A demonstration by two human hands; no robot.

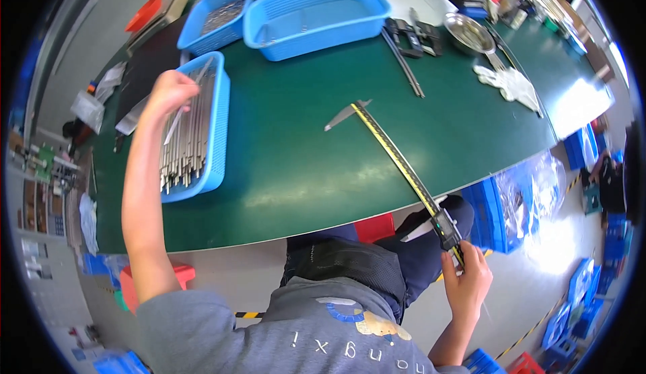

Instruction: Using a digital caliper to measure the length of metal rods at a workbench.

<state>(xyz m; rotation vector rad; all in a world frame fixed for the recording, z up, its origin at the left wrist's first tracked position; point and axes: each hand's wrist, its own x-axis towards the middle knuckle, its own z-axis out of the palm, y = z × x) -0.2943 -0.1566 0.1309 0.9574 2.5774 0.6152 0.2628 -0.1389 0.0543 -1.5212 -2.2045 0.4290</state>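
Observation:
My left hand (175, 92) is closed in a pinch over a long blue basket (219, 128) at the left of the table. A thin, pale metal rod (173, 129) slants from its fingers, above the many metal rods (185, 160) lying lengthwise in the basket. At the lower right, my right hand (469, 280) grips the near end of a long digital caliper (398, 160). The caliper has a yellow scale and a dark display unit close to my fingers. Its jaws point away over the green table; whether they touch the tabletop, I cannot tell.
Two more blue baskets stand at the back, one with small metal parts (223, 16), the other wide (319, 32). Two dark rods (406, 64), black clamp-like tools (414, 36), a metal pan (469, 34) and a white glove (509, 84) lie at the back right.

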